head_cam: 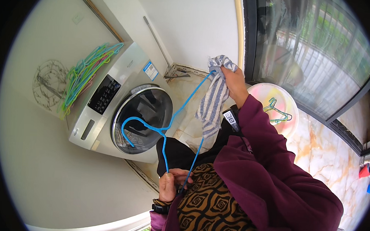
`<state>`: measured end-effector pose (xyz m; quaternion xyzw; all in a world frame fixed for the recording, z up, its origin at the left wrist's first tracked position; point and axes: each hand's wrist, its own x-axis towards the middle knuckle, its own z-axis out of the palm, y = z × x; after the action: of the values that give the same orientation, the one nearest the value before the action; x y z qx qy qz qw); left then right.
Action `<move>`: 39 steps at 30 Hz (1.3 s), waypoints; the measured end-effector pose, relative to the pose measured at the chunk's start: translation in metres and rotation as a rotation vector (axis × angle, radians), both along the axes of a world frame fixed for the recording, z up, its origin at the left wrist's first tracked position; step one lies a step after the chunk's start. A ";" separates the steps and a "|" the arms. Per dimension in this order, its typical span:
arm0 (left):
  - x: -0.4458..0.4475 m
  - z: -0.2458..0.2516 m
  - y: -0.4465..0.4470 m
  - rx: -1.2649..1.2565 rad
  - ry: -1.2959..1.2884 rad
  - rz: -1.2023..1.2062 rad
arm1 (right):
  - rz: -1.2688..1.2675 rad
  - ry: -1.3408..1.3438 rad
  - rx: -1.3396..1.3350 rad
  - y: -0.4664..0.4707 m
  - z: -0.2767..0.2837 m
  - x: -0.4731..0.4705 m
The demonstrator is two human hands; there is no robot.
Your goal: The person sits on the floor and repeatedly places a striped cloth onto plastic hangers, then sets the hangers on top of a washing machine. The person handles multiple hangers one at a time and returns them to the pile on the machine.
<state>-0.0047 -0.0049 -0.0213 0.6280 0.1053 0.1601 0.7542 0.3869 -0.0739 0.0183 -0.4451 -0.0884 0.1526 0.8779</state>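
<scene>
A blue clothes hanger (164, 142) is stretched between my two hands, its hook pointing left in front of the washing machine's door. My left hand (169, 183) grips one end of it close to my body. A blue-and-white striped cloth (214, 101) hangs over the hanger's far end, partly bunched at the top. My right hand (235, 82) holds that bunched part together with the hanger's far corner. How the fingers there close round the hanger is hidden by the cloth.
A front-loading washing machine (101, 123) stands at the left, with several coloured hangers (88, 72) on top. At the right, a round pale stool or tub (290, 105) bears small green hangers (277, 115), beside a glass sliding door (304, 56). Poles lean in the corner.
</scene>
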 end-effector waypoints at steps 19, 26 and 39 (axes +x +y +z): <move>-0.002 -0.005 0.011 -0.163 -0.080 -0.021 | 0.430 0.196 0.562 -0.004 0.002 0.007; 0.000 -0.002 0.013 -0.447 -0.199 -0.005 | 0.086 0.063 0.186 -0.020 0.015 -0.006; 0.003 -0.022 0.016 -0.914 -0.157 -0.113 | 0.555 0.217 0.356 0.011 0.026 -0.073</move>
<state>-0.0019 0.0107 -0.0436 0.2220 0.0734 0.1030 0.9668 0.3137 -0.0632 0.0444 -0.2250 -0.1375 0.4144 0.8711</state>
